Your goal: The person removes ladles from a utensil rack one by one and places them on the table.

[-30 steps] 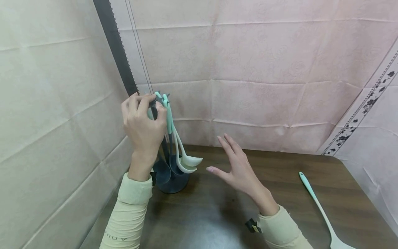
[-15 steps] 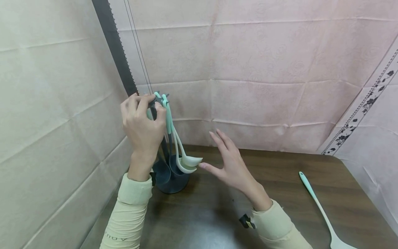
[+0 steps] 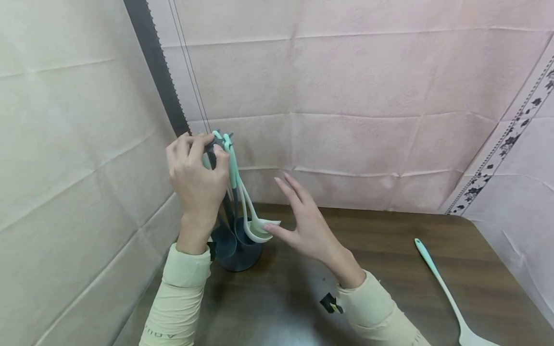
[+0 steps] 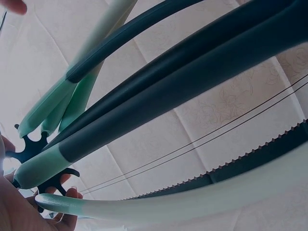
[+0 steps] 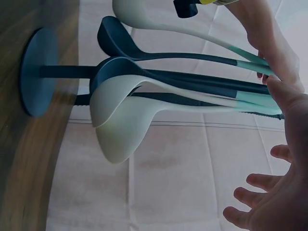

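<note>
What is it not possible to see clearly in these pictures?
Head: the top of the stand, partly behind the left hand.
Head: the lower end of the loose utensil, cut off by the bottom edge.
Head: lettering on the left sleeve, too small to read.
Left wrist: the end of the lowest utensil, beyond the right edge.
Head: contact between right thumb and pale ladles, which it overlaps.

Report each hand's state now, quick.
Left hand: closed, holding the stand at its top.
Right hand: open, fingers spread, beside the white ladles; contact cannot be told.
</note>
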A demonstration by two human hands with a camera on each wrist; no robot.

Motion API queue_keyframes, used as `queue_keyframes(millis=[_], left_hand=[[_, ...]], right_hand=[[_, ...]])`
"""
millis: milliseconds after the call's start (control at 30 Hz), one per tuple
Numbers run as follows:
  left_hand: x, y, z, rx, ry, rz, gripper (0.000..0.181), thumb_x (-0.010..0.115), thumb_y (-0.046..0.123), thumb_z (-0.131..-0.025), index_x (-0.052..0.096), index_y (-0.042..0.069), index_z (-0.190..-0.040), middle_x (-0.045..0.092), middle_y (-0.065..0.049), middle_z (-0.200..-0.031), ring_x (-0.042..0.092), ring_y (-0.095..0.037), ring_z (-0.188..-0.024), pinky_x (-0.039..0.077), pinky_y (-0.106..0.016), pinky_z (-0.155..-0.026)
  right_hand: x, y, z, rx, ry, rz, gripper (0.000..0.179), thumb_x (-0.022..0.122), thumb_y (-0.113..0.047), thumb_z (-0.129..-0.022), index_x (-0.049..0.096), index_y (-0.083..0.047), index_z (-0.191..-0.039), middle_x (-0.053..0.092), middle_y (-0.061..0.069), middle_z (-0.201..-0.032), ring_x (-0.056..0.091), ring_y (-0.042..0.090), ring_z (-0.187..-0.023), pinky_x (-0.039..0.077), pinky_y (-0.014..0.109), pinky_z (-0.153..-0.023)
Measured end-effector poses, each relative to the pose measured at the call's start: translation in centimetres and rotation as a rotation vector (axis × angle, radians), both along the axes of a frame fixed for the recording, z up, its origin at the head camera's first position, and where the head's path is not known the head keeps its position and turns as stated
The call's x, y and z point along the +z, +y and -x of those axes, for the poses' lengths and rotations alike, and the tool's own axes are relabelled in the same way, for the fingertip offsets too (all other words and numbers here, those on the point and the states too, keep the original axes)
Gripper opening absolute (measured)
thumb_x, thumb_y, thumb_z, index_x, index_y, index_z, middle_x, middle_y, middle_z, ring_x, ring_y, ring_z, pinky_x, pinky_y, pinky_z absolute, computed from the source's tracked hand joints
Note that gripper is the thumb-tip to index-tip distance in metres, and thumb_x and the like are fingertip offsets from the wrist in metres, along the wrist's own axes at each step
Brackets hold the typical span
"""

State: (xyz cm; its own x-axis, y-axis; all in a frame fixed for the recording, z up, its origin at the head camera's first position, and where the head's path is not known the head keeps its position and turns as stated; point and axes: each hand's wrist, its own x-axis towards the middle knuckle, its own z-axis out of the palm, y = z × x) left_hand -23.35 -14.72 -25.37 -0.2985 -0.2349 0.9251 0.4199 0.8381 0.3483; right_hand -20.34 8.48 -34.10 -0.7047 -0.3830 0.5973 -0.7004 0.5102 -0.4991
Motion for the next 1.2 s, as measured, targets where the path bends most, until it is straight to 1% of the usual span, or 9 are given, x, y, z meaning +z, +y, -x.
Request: queue_keyframes(millis=[133,267,467,633,800,867,1000,1100,1200], left_hand=[[0.0,0.0,-0.1,-0.004,0.0,-0.003,0.038,0.056,0.027,-0.094,0.081,0.006,-0.113,0.072,-0.013,-0.11,0.058,-0.039,-0.119,0.052,-0.057,-0.092],[0.0,0.0,-0.2,0.0,-0.004,0.002,0.038,0.056,0.028,-0.095,0.08,0.006,-0.114,0.071,-0.014,-0.111,0.058,-0.038,-0.116,0.052,-0.057,-0.091],[0.1,0.0,-0.3,0.006,-0.014,0.003,0.04,0.056,0.03,-0.096,0.08,0.005,-0.114,0.071,-0.014,-0.111,0.058,-0.038,-0.118,0.053,-0.057,-0.091],[0.2,0.1,-0.3,0.01,-0.017,0.007,0.04,0.055,0.031,-0.096,0.08,0.005,-0.113,0.072,-0.015,-0.111,0.058,-0.038,-0.121,0.053,-0.058,-0.093],[0.2,0.2,-0.4,0.008,-0.02,0.001,0.041,0.056,0.032,-0.096,0.08,0.005,-0.112,0.072,-0.016,-0.111,0.058,-0.038,-0.125,0.054,-0.061,-0.092],[0.2,0.2,-0.3,0.013,-0.019,0.012,0.041,0.055,0.032,-0.096,0.08,0.004,-0.112,0.071,-0.016,-0.11,0.058,-0.038,-0.125,0.054,-0.061,-0.092],[0.3,0.2,-0.2,0.018,-0.013,0.026,0.04,0.055,0.031,-0.096,0.08,0.004,-0.112,0.07,-0.016,-0.109,0.058,-0.038,-0.124,0.055,-0.06,-0.09],[0.3,0.1,-0.3,0.02,-0.017,0.028,0.04,0.055,0.031,-0.097,0.08,0.004,-0.113,0.07,-0.016,-0.109,0.059,-0.038,-0.122,0.055,-0.059,-0.089],[0.2,0.0,-0.4,0.024,-0.025,0.021,0.042,0.054,0.032,-0.097,0.08,0.004,-0.114,0.071,-0.016,-0.111,0.059,-0.039,-0.12,0.054,-0.059,-0.09]], right_hand=[[0.6,-0.5,-0.2,0.003,-0.012,0.003,0.097,0.079,-0.055,-0.091,0.023,-0.037,-0.169,0.018,-0.007,-0.175,0.024,0.022,-0.159,0.036,0.058,-0.12],[1.1,-1.0,-0.2,0.019,-0.001,0.005,0.097,0.08,-0.052,-0.091,0.025,-0.034,-0.169,0.018,-0.006,-0.175,0.025,0.023,-0.159,0.037,0.059,-0.119],[1.5,-2.0,-0.1,0.033,0.049,0.023,0.098,0.082,-0.048,-0.09,0.028,-0.029,-0.169,0.022,-0.002,-0.175,0.028,0.023,-0.158,0.036,0.057,-0.12],[2.1,-3.0,-0.2,0.079,0.08,0.091,0.095,0.083,-0.045,-0.09,0.031,-0.027,-0.168,0.028,-0.003,-0.172,0.031,0.02,-0.156,0.038,0.054,-0.12],[2.9,-3.8,0.2,0.129,0.134,0.17,0.09,0.085,-0.039,-0.09,0.038,-0.024,-0.165,0.04,0.002,-0.167,0.038,0.018,-0.153,0.038,0.051,-0.12],[3.3,-4.1,0.4,0.158,0.149,0.209,0.087,0.085,-0.035,-0.09,0.042,-0.021,-0.163,0.046,0.003,-0.163,0.043,0.017,-0.149,0.042,0.049,-0.117],[4.3,-4.7,0.8,0.219,0.138,0.267,0.08,0.085,-0.029,-0.091,0.046,-0.018,-0.16,0.052,0.0,-0.158,0.051,0.016,-0.142,0.051,0.042,-0.109],[5.0,-5.2,0.9,0.244,0.12,0.28,0.077,0.085,-0.028,-0.091,0.048,-0.018,-0.159,0.055,0.0,-0.154,0.055,0.016,-0.137,0.054,0.04,-0.106],[5.5,-5.7,1.2,0.264,0.102,0.28,0.074,0.084,-0.028,-0.092,0.05,-0.016,-0.157,0.058,0.003,-0.15,0.06,0.016,-0.131,0.056,0.037,-0.102]])
